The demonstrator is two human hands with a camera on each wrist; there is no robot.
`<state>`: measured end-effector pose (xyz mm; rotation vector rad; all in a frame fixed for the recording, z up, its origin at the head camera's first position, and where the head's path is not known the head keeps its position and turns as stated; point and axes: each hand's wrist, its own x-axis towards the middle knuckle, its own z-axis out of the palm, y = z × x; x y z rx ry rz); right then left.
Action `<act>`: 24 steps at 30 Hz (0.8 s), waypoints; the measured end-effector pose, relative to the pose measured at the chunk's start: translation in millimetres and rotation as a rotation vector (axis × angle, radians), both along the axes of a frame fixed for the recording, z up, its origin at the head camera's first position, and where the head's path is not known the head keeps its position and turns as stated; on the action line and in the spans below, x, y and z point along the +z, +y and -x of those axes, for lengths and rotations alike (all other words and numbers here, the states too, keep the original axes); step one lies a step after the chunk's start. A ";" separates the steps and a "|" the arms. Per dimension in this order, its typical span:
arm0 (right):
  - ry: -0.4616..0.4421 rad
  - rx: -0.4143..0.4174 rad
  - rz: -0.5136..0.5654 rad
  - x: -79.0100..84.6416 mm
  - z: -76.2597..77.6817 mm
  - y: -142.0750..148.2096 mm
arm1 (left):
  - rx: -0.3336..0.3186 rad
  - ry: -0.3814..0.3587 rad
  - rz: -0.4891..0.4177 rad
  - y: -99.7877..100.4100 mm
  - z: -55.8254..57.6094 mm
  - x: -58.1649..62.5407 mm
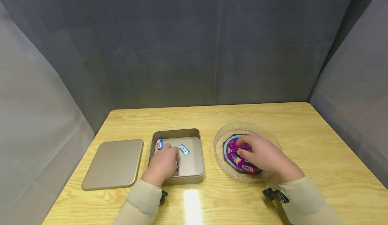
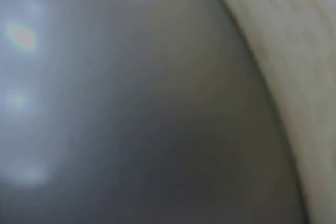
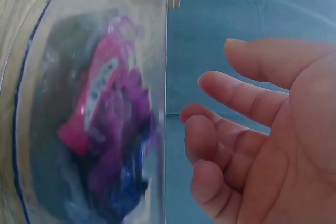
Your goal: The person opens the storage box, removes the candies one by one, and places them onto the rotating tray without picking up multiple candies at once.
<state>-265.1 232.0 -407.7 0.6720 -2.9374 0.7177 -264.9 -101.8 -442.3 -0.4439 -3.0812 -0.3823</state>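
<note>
My left hand (image 1: 163, 160) reaches down into an open metal tin (image 1: 198, 161), its fingertips hidden behind the hand. A purple-wrapped candy (image 1: 177, 166) shows at the edge of that hand; I cannot tell if the fingers hold it. Two small candies lie on the tin's floor: a red, white and blue one (image 1: 159, 143) and a light blue one (image 1: 184, 149). Over a clear round bowl (image 1: 219, 151) is my right hand (image 1: 263, 152), thumb and fingers apart, nothing between them in the right wrist view. Pink and purple candies (image 3: 97, 95) are heaped in the bowl beneath.
The tin's flat lid (image 1: 113, 164) lies left of it on the wooden table (image 1: 206, 117). Grey cloth (image 1: 182, 50) hangs behind the table, with pale cloth at both sides. The left wrist view is mostly a blurred metal surface (image 2: 157, 103).
</note>
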 end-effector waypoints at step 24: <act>-0.020 0.114 0.098 16.4 -15.7 -25.4 | -0.057 0.113 -0.300 21.4 -13.9 45.9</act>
